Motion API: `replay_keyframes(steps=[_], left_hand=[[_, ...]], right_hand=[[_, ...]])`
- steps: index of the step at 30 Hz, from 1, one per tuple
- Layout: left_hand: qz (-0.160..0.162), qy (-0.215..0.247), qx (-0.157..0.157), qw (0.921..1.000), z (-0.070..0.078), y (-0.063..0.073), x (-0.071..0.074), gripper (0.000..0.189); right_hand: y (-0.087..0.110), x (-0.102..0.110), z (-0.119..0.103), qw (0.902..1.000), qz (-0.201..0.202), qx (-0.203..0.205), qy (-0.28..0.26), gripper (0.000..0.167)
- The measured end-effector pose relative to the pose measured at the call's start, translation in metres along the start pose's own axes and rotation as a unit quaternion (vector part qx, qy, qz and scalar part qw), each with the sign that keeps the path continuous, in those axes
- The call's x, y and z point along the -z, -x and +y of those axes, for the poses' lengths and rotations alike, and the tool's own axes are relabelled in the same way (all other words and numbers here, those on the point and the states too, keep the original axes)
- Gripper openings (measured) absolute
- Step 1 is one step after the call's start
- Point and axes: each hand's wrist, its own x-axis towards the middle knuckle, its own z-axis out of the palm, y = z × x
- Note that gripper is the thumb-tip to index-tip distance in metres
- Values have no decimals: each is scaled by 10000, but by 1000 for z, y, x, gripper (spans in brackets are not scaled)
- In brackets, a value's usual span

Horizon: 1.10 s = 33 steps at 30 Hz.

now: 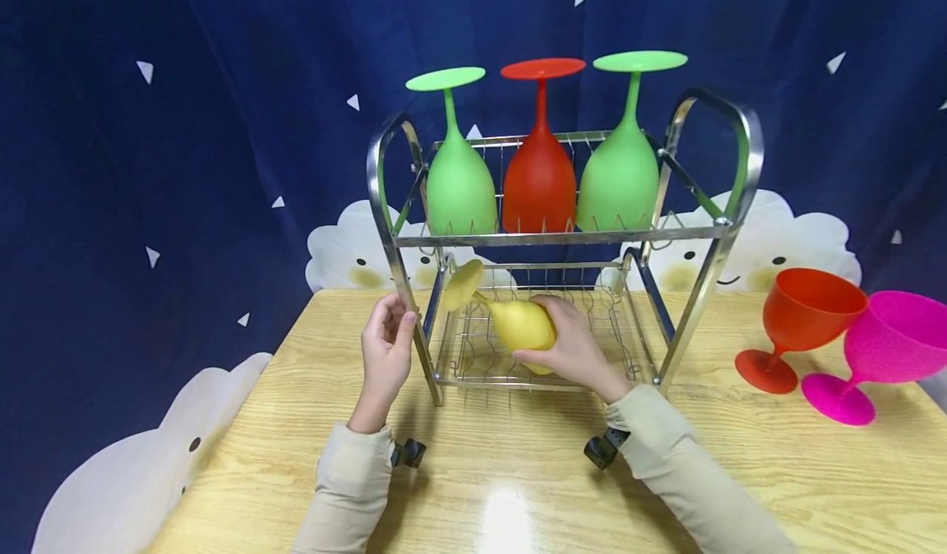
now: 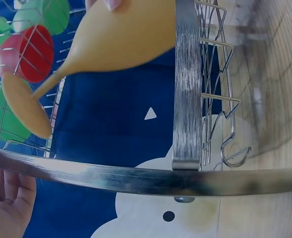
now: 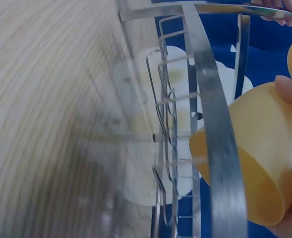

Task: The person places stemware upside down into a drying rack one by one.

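My right hand grips a yellow goblet by its bowl. The goblet is tilted at the lower tier of a metal two-tier dish rack, its foot pointing up and left. In the right wrist view the goblet's open mouth faces down beside the rack's front rail. At the rack's left front post, my left hand holds on with thumb and bent fingers. On the upper tier stand upside down a green goblet, a red goblet and another green goblet.
To the right on the wooden table stand an orange-red goblet and a pink goblet, both upright and close together. A dark blue curtain with white cloud shapes hangs behind the rack.
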Motion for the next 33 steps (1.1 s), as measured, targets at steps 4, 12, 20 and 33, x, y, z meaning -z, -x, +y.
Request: replay_keyframes(steps=[4,12,20,33], left_hand=[[-28,-22,51,10000,0,-1,0,15],[-84,2,-36,10000,-1,-1,2,15],[-133,22,-6,9999,-1,-2,2,15],[-156,35,52,9999,0,-2,2,15]], right_hand=[[-6,-11,-2,9999,-55,-104,-75,77],[-16,-33,-10,9961,-277,-678,-500,78],[-20,-50,-18,9906,-287,-1054,-821,72],[-18,-56,-17,9905,-428,-980,-870,75]])
